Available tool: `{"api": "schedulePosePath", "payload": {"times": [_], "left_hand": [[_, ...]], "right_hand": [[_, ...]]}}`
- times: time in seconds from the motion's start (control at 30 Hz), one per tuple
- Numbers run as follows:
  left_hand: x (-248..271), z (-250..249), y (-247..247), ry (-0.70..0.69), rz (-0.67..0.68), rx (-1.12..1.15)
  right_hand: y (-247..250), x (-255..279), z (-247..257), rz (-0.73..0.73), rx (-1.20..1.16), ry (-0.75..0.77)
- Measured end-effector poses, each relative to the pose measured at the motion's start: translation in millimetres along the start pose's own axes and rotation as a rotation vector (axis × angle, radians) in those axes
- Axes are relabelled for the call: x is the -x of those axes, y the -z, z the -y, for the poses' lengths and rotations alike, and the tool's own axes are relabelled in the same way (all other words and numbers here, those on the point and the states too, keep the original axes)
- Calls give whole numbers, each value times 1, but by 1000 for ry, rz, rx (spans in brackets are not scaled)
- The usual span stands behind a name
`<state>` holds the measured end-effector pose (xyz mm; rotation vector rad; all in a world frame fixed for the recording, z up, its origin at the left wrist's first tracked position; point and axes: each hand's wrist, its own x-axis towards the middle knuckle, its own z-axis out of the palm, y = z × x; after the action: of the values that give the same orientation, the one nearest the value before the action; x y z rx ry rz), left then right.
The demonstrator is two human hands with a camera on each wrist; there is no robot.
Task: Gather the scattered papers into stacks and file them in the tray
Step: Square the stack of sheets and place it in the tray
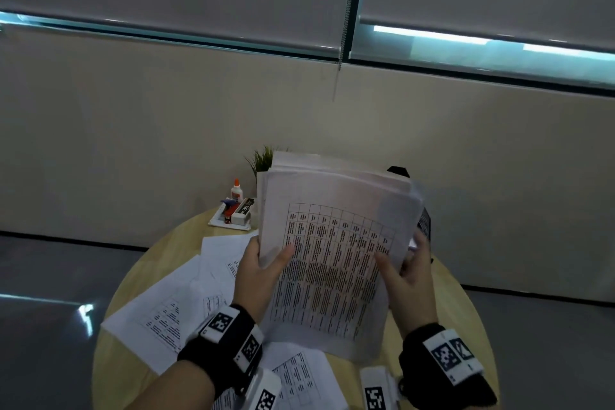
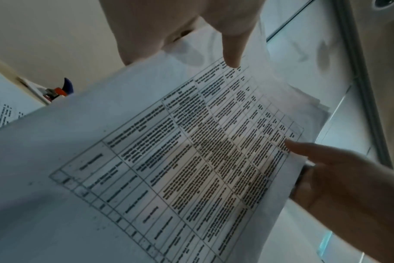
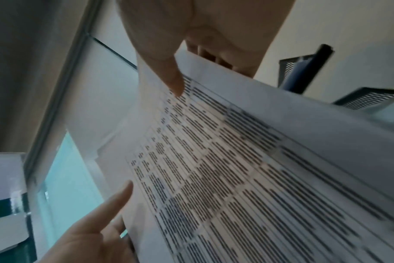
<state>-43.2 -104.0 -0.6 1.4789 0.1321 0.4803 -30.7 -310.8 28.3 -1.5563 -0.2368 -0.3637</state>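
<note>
Both hands, left hand (image 1: 258, 276) and right hand (image 1: 411, 280), fingers clamped on paper stack (image 1: 336, 253) edges, above round table (image 1: 133, 359).

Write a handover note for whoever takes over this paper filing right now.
Left hand: grips the stack of papers at its left edge, thumb on top.
Right hand: grips the stack's right edge.
The stack is lifted above the round table, edges not squared.
Loose sheets lie on the table's left and near side.
The black mesh tray sits behind the stack, mostly hidden.
Done: one stack gathered.
Left: gather the loose sheets, file everything in the tray.
</note>
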Motion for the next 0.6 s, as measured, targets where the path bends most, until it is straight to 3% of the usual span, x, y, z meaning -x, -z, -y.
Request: {"api": "schedulePosePath", "payload": {"times": [0.13, 0.3, 0.4, 0.5, 0.6], "left_hand": [[2, -2, 4, -41, 36, 1], [1, 0, 13, -72, 67, 27], [2, -5, 12, -116, 63, 74], [0, -15, 8, -136, 62, 134], [-4, -30, 5, -220, 52, 169]], "right_hand": [[8, -16, 26, -44, 147, 268], [17, -28, 55, 49, 675, 613], [18, -28, 60, 31, 765, 650], [21, -29, 57, -51, 653, 661], [20, -28, 52, -6, 418, 477]]}}
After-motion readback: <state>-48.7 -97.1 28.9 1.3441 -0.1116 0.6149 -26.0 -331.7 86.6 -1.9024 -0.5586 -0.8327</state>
